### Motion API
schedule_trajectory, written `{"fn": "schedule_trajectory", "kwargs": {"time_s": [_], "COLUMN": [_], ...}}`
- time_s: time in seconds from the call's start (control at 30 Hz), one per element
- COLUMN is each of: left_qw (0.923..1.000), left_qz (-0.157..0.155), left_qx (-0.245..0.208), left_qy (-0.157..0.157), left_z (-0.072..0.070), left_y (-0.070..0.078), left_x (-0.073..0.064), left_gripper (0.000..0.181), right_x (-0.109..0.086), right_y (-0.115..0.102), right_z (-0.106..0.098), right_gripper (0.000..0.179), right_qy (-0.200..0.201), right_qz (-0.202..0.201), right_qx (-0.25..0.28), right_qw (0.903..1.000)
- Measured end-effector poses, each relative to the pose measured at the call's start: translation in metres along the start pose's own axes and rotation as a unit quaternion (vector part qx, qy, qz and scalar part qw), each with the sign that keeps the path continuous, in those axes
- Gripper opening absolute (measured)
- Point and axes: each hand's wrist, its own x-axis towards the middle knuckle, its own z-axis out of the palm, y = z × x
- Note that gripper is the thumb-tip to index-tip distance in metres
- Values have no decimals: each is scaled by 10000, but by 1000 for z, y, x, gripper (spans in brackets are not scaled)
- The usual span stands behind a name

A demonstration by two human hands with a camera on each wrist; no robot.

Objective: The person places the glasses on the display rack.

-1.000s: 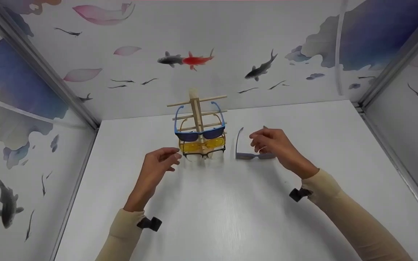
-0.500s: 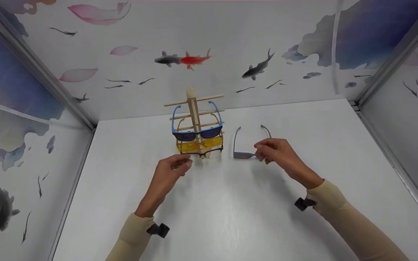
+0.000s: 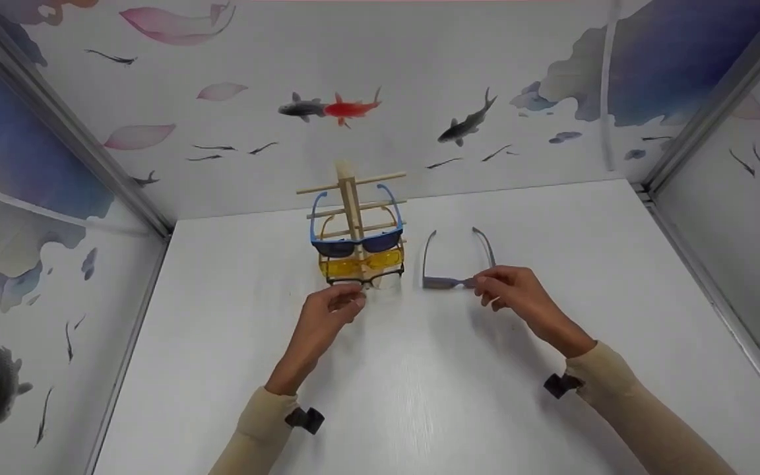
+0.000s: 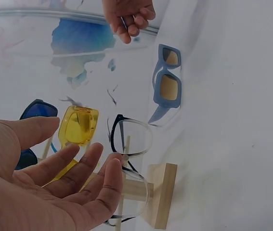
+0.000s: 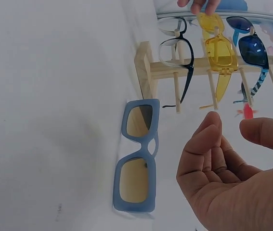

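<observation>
A wooden glasses stand holds three pairs, one above another: blue-framed sunglasses on top, yellow glasses below, then black-and-clear glasses lowest. My left hand hovers in front of the lowest pair, fingers loosely bent, palm facing the stand, holding nothing. Right of the stand, grey-blue sunglasses rest on the table with temples unfolded toward the back. My right hand overlaps their right lens in the head view. The right wrist view shows its thumb and bent fingers apart, clear of the frame.
The white tabletop meets a fish-painted back wall just behind the stand. Side panels with metal edge rails enclose left and right. The stand's bare top dowel sticks out to both sides; its wooden base sits on the table.
My left hand has moved right, from beside the stand to the front of the lowest glasses. My right hand has drawn back toward me from over the grey-blue sunglasses, which stay put.
</observation>
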Motion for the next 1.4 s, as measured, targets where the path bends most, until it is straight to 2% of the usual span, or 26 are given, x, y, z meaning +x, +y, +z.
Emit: {"fn": "schedule_trajectory", "kwargs": {"time_s": [0.4, 0.6, 0.8, 1.0, 1.2, 1.4], "left_qw": [9994, 9990, 9991, 9983, 9980, 9977], "left_qz": [282, 294, 255, 431, 474, 580], "left_qx": [80, 269, 224, 207, 161, 174], "left_qy": [-164, -199, -253, -321, -377, -296], "left_z": [28, 43, 56, 67, 75, 80], "left_y": [-16, -22, -24, -28, -31, -36], "left_x": [5, 10, 15, 21, 25, 30], "left_gripper": [33, 34, 36, 37, 38, 38], "right_x": [-8, -11, -12, -14, -12, -7], "right_y": [24, 36, 48, 56, 61, 65], "right_z": [-6, -11, -17, -21, -23, -21], "right_gripper": [39, 43, 45, 45, 43, 40], "right_qy": [243, 337, 538, 605, 653, 719], "right_qz": [74, 285, 447, 422, 431, 358], "right_qx": [106, 101, 62, 37, 21, -46], "right_qw": [9996, 9990, 9975, 9973, 9969, 9968]}}
